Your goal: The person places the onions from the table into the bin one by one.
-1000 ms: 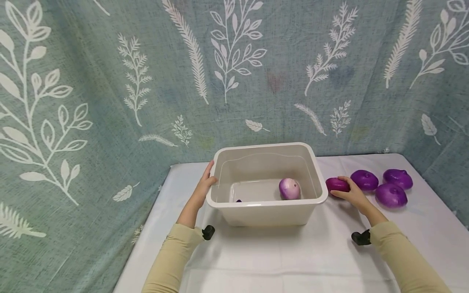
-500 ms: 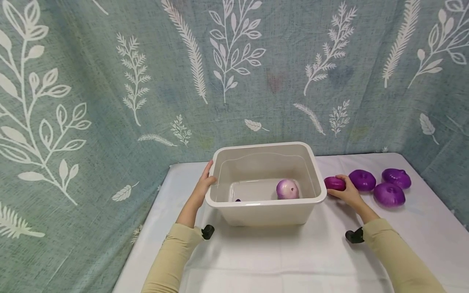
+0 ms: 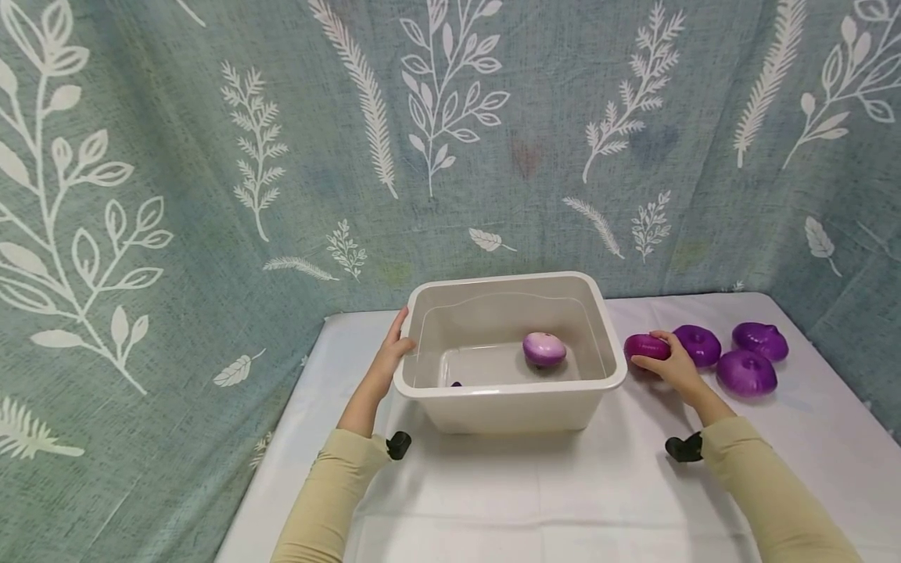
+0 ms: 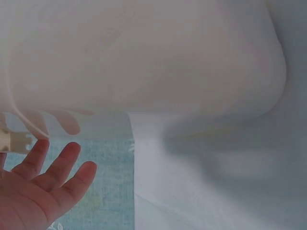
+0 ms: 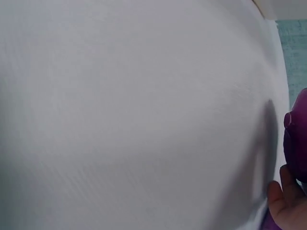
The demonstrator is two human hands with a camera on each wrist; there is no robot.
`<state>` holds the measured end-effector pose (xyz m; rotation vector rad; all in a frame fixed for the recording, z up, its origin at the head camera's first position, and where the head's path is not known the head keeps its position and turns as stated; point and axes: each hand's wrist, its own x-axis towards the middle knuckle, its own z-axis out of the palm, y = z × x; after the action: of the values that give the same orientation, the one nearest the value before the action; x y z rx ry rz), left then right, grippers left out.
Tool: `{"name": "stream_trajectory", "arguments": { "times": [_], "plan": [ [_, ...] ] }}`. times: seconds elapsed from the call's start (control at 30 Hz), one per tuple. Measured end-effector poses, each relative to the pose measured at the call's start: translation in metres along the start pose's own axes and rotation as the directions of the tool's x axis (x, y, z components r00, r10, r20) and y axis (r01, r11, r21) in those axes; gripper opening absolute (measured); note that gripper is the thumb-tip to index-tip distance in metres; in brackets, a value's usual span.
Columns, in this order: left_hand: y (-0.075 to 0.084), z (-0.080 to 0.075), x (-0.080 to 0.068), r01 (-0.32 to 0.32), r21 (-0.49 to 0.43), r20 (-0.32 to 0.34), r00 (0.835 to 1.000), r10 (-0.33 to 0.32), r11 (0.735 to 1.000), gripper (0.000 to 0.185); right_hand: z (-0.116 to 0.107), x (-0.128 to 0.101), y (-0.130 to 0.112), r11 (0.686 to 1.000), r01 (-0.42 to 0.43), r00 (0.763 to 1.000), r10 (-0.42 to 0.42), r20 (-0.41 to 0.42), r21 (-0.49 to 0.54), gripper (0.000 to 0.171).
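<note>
- Rolled over and shifted a little left since the earlier frames: the pink-and-purple onion [image 3: 544,349] inside the tub.
- Blue-green curtain [image 3: 486,223] with white leaf and feather prints, filling the background.
- White-covered table [image 3: 493,485], meeting the curtain at its far edge.
- Off-white rectangular tub [image 3: 507,389] on the table, between the two hands.
- Pale yellow sleeves [image 3: 331,496], one on each forearm.
- Left hand [image 3: 383,366] at the tub's left end, thumb at the rim, fingers extended along the outside, not curled round it.
- Right hand [image 3: 679,374] beyond the tub's right end, gripping the magenta onion [image 3: 642,346] between thumb and fingers; whether that onion touches the table I cannot tell.
- Three purple onions [image 3: 748,372] grouped just right of that hand.
- Black devices [image 3: 398,445] at both wrists.
- Purple tip [image 3: 456,384] of something mostly hidden behind the tub's near wall.
</note>
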<state>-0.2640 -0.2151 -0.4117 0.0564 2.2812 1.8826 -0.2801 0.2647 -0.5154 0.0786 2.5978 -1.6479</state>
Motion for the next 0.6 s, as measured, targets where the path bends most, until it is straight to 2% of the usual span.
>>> {"name": "stream_trajectory", "arguments": {
  "times": [0.2, 0.27, 0.4, 0.6],
  "plan": [
    [-0.006, -0.003, 0.006, 0.013, 0.006, -0.003, 1.0, -0.013, 1.0, 0.073, -0.012, -0.002, -0.016, 1.0, -0.004, 1.0, 0.004, 0.016, -0.004, 0.081],
    [-0.003, -0.001, 0.003, 0.009, 0.014, -0.005, 1.0, -0.009, 1.0, 0.073, -0.017, -0.001, -0.023, 1.0, -0.015, 0.999, 0.016, 0.03, -0.011, 0.082],
    [-0.007, -0.001, 0.003, -0.016, 0.048, -0.018, 1.0, 0.017, 0.999, 0.074, -0.026, 0.001, -0.032, 1.0, -0.027, 0.998, 0.027, 0.052, -0.005, 0.085],
    [-0.013, -0.001, 0.007, -0.027, 0.059, -0.028, 0.999, 0.028, 0.998, 0.074, -0.037, -0.001, -0.049, 1.0, 0.001, 0.999, 0.001, 0.052, -0.027, 0.085]
  ]
}}
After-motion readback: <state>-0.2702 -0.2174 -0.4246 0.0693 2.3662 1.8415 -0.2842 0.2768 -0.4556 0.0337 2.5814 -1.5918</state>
